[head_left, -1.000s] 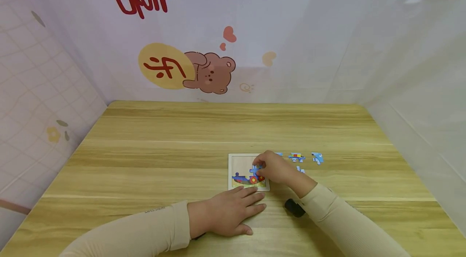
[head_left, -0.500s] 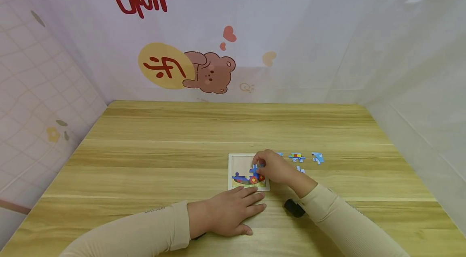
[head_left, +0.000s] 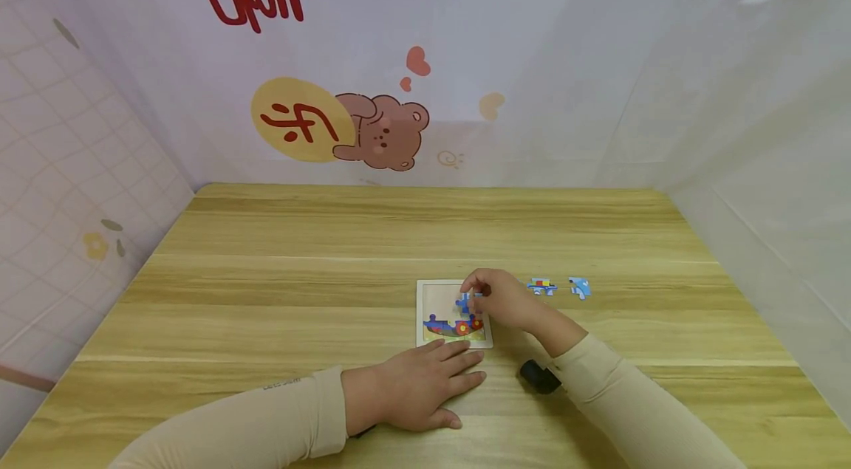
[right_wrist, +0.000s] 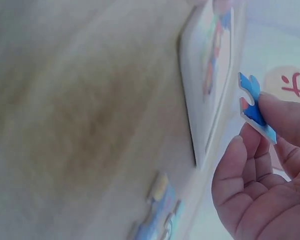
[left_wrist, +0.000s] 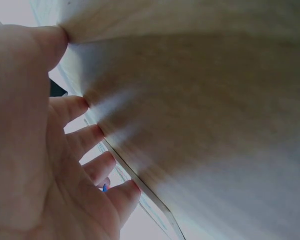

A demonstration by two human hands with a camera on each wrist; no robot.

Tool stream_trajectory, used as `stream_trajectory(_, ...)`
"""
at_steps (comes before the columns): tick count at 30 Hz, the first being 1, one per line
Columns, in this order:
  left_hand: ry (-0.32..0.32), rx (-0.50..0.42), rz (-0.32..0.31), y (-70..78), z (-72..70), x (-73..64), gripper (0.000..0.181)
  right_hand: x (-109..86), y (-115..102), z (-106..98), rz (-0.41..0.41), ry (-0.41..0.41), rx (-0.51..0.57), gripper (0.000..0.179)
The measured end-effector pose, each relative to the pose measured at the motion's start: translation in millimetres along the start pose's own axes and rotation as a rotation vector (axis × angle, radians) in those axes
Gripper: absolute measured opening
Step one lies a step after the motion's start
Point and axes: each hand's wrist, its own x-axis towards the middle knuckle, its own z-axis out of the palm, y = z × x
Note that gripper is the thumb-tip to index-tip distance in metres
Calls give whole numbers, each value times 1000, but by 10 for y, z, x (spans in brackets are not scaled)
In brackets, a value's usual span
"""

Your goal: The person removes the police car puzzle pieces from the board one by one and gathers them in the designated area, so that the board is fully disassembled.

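Observation:
My right hand point(head_left: 501, 299) pinches a blue jigsaw piece point(right_wrist: 254, 112) between thumb and fingers. In the right wrist view the piece is tilted and raised above the puzzle tray point(right_wrist: 192, 107). The head view shows it over the right part of the pale, square tray point(head_left: 421, 306). Fitted pieces point(head_left: 439, 327) along the tray's front form part of a blue, red and yellow picture; bare backing shows behind them. My left hand point(head_left: 422, 389) lies palm down with fingers spread, its fingertips point(left_wrist: 127, 192) right at the tray's front edge.
Two loose jigsaw pieces lie right of the tray: one with red and yellow blocks point(head_left: 541, 286), one light blue point(head_left: 580, 287). A black object point(head_left: 538, 377) sits by the right wrist. A printed white curtain point(head_left: 532, 48) stands behind the wooden table point(head_left: 299, 233).
My right hand has lifted the jigsaw piece slightly up and away from the fitted pieces. It now covers loose pieces that showed beside it earlier. The left hand has not moved.

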Motion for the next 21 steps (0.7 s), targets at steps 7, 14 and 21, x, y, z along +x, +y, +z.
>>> stream_trajectory(7, -36, -42, -3, -12, -1, 12, 63, -24, 72, -138, 21, 44, 56, 13)
stream_trajectory(14, -44, -60, -7, -13, -3, 13, 63, -88, 117, -296, 48, 69, 72, 14)
stream_trajectory(21, -31, -45, -9, -5, 9, -3, 63, -161, 192, -474, 57, 100, 76, 18)
